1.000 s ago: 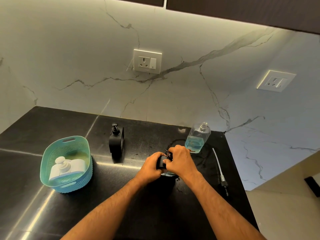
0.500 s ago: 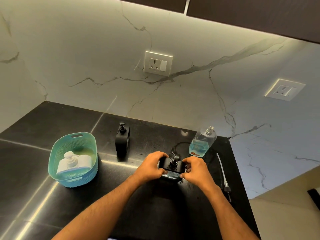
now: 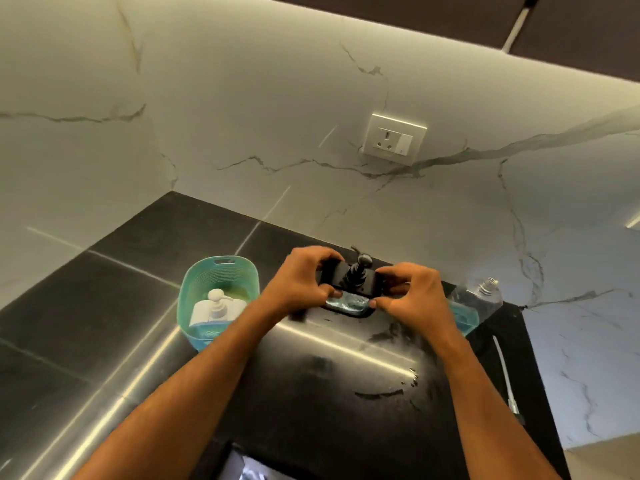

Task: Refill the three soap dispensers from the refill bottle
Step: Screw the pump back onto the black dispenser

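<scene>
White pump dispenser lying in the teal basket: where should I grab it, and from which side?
Take the white dispenser by its body, just below the pump head, coming straight down from above. It lies on its side inside the teal basket, whose walls block a sideways approach. Both hands are busy: left hand and right hand grip the black dispenser.

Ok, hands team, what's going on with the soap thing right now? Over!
Left hand and right hand both grip the black dispenser, blue soap inside. Refill bottle uncapped behind right hand. Nothing in the way.
</scene>
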{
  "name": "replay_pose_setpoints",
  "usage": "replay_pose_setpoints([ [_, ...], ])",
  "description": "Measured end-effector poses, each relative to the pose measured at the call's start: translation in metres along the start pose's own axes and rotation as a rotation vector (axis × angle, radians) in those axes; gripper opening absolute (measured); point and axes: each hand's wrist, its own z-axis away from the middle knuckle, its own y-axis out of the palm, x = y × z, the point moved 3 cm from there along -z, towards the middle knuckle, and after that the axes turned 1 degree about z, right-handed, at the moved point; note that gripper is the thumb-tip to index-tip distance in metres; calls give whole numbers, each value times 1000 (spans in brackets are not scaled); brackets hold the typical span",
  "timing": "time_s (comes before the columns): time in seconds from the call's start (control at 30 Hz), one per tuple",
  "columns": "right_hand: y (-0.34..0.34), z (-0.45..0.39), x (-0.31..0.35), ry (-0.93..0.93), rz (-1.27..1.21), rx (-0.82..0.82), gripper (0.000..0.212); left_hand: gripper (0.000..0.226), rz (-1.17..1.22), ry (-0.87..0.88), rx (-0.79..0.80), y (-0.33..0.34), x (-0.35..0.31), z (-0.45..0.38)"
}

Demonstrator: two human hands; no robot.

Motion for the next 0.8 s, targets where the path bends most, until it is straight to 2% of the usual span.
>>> replay_pose_setpoints([
  [0.2,34,-55,74,-170,-100,9,51,56,-76,-19,-132,-105,7,14],
  [0.37,86,-87,119,-243,-106,96,54,53,-113,-114,-208,-156,43,37],
  [0.57,150,-105,137,-216,-78,241,56,52,-115,-280,-189,-175,98,61],
  [0.7,184,-112,129,-167,17,322,63,51,-78,-390,-142,-167,133,72],
  [0.8,202,-111,123,-130,73,387,59,52,-72,-452,-90,-155,154,79],
])
